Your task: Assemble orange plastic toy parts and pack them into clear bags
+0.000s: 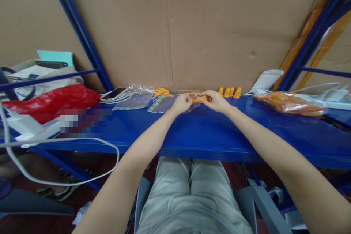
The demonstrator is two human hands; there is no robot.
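Around the hands, the blue desk (214,139) is crowded toward the back. A clear bag with a colourful printed strip (164,104) lies just beside the left hand (181,104), and another flat clear bag (133,101) lies farther left, near a coiled white cable (117,96). Finger-like orange pieces (161,92) lie behind the first bag; four stubby, round-topped orange pieces (229,92) stand in a row just beyond the right hand (216,100). A glossy, bulging bag of orange pieces (290,103) lies well to the right, a crumpled red plastic bag (55,98) to the left. Smooth, lightly creased brown cardboard (205,29) walls the back. Between the hands, near the back middle, is a smooth orange piece (201,98); both hands grip it with bent fingers. Its full shape is hidden.
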